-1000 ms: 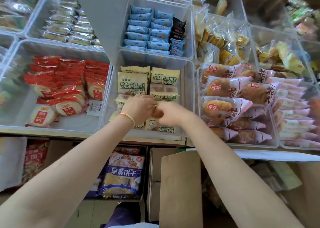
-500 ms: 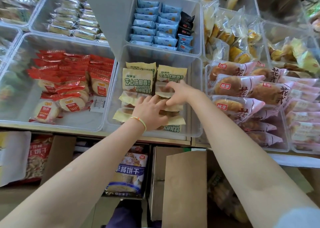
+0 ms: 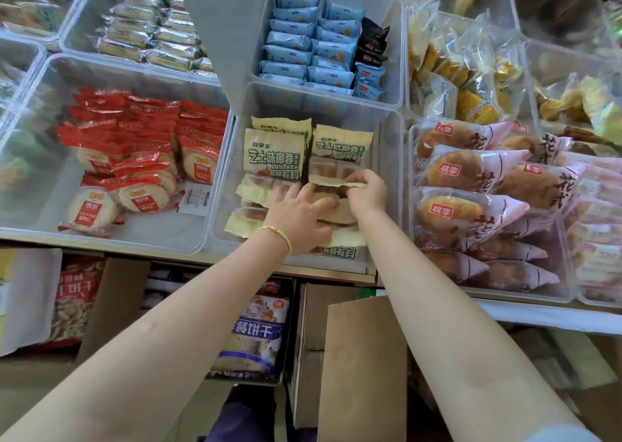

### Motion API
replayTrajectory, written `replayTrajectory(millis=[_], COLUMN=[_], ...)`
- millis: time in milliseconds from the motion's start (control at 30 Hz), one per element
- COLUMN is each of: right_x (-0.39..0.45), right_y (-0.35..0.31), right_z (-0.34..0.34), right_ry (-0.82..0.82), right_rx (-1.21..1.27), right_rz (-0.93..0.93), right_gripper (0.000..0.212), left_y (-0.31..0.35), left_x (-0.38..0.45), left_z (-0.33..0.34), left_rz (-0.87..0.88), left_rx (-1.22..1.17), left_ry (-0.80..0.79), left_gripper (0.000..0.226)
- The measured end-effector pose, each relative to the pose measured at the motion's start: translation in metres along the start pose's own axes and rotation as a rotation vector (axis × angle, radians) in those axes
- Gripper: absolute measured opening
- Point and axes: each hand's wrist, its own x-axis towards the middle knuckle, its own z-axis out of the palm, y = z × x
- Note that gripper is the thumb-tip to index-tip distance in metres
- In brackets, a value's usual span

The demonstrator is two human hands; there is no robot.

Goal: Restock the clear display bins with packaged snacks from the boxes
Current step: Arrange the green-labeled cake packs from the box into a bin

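We have both hands in the middle clear plastic display bin (image 3: 392,159), arranging pale yellow bread packets with green lettering (image 3: 274,154). Our left hand (image 3: 298,211) lies flat with fingers spread, pressing down on the packets stacked at the front of the bin. Our right hand (image 3: 367,191) pinches the crimped lower edge of the right-hand packet (image 3: 340,149) between curled fingers and thumb. The step in hand looks like seating that packet in the right column — we judge it best to hold the stack down with the flat hand and slide the pinched packet flush to its neighbour, label up. The brown cardboard box (image 3: 361,357) stands open below the shelf — restocking seems partway, the bin's back unfilled.
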Motion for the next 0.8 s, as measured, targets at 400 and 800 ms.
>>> replayTrajectory(millis=[400, 800], right_x=[0.036, 0.019], right_y=[-0.044, -0.031], right_z=[-0.006, 0.008], right_ry=[-0.052, -0.039], right_rx=[-0.206, -0.445], right_rz=[-0.052, -0.125], right_gripper=[0.044, 0.059], left_y=[0.014, 0.001], left_x=[0.028, 0.037], left_z=[-0.008, -0.005], left_rz=[-0.091, -0.020], left_rx=[0.096, 0.126], left_ry=[0.032, 0.267], left_gripper=[0.055, 0.051])
